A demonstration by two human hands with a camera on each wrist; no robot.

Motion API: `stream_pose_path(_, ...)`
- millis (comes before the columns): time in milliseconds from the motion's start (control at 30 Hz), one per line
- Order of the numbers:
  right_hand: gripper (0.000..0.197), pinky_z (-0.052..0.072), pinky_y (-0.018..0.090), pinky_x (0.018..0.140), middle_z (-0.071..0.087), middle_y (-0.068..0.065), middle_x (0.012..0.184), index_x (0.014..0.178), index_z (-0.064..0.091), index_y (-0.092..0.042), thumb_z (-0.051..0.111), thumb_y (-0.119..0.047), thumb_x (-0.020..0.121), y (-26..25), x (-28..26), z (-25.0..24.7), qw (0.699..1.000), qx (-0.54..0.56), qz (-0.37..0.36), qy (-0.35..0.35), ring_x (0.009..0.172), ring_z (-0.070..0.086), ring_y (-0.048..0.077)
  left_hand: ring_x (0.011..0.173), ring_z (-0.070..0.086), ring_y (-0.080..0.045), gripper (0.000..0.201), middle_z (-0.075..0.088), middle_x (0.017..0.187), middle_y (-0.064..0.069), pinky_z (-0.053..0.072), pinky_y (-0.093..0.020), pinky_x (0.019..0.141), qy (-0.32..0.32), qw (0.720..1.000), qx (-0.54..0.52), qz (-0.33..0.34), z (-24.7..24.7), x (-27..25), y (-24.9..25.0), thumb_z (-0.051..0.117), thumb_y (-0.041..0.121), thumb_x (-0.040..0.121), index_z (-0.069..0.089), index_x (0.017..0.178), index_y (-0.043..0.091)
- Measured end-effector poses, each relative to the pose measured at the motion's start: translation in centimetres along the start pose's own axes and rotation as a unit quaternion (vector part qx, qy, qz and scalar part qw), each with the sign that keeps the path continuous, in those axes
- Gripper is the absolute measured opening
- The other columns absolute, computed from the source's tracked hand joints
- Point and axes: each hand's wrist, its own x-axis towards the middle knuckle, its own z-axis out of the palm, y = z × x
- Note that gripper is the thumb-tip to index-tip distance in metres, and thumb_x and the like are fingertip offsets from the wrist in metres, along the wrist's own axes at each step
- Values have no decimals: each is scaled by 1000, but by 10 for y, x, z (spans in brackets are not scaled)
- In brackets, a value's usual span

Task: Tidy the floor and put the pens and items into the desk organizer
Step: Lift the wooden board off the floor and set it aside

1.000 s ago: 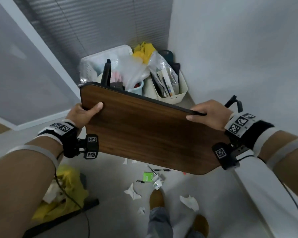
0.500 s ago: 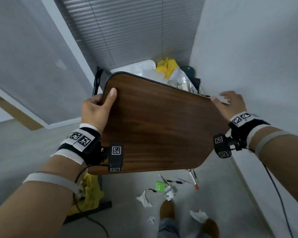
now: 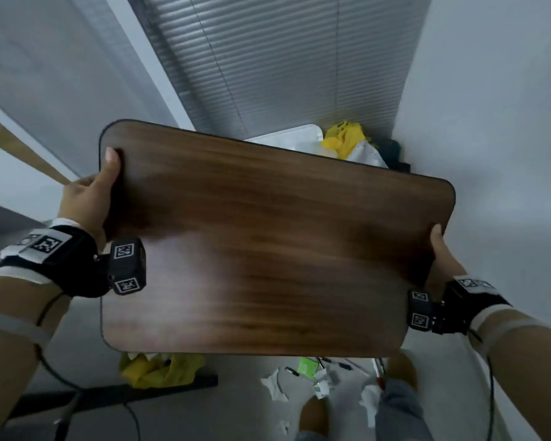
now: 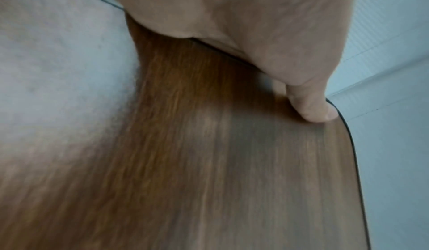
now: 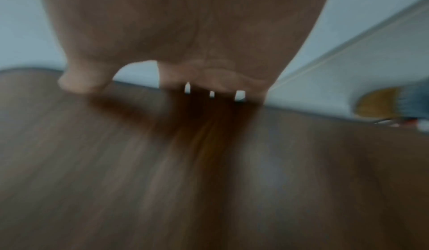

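Pens (image 3: 341,366), blurred, seemingly lie crosswise on the floor beneath a wooden board (image 3: 268,243) clamped by both hands' fingers.

A wooden board (image 3: 268,243) hides much of the grey blinds (image 3: 283,58) and a yellow bag (image 3: 344,140).

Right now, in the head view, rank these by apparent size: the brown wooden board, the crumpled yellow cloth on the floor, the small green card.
1. Brown wooden board, largest, though held nearest the camera by the left hand and right hand.
2. Crumpled yellow cloth, partly hidden behind the board.
3. Small green card, smallest.
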Motion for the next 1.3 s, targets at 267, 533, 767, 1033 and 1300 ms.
stream_pose_path(267, 107, 40, 54, 105, 48, 26, 142, 136, 51, -1, 36, -87, 74, -46, 52, -34, 957, -241, -22, 159, 118, 53, 47, 99, 67, -34, 102, 66, 118, -10, 52, -52, 93, -67, 960, 206, -177, 41, -3, -119, 58, 93, 50, 49, 127, 28)
stream_pose_path(533, 96, 34, 46, 106, 43, 27, 146, 141, 45, -2, 33, -78, 85, -41, 92, 6, 924, -355, -16, 140, 125, 47, 46, 86, 68, -28, 61, 73, 94, -8, 55, -40, 85, -75, 911, 327, -242, 31, -36, -210, 71, 72, 64, 70, 95, 19)
stream_pose_path(767, 87, 29, 43, 111, 37, 19, 153, 147, 38, -8, 37, -72, 89, -12, 129, 120, 911, -392, -14, 125, 133, 42, 38, 83, 65, -33, 49, 61, 96, -15, 55, -43, 78, -38, 923, 289, -250, -26, 42, -274, 72, 51, 79, 48, 101, 15)
stream_pose_path(1033, 61, 38, 43, 95, 50, 23, 141, 139, 47, -2, 46, -47, 98, 54, 191, 299, 889, -443, 13, 112, 123, 50, 44, 107, 64, -35, 56, 67, 119, -19, 51, -42, 93, -64, 926, 284, -239, -111, 226, -346, 81, 30, 77, 62, 122, 4)
stream_pose_path(1300, 44, 41, 46, 104, 55, 20, 138, 136, 53, -8, 49, -30, 99, 123, 248, 440, 827, -560, -1, 49, 119, 54, 42, 111, 63, -34, 53, 67, 123, -16, 48, -38, 94, -43, 922, 292, -250, -188, 338, -419, 75, 27, 82, 58, 129, 6)
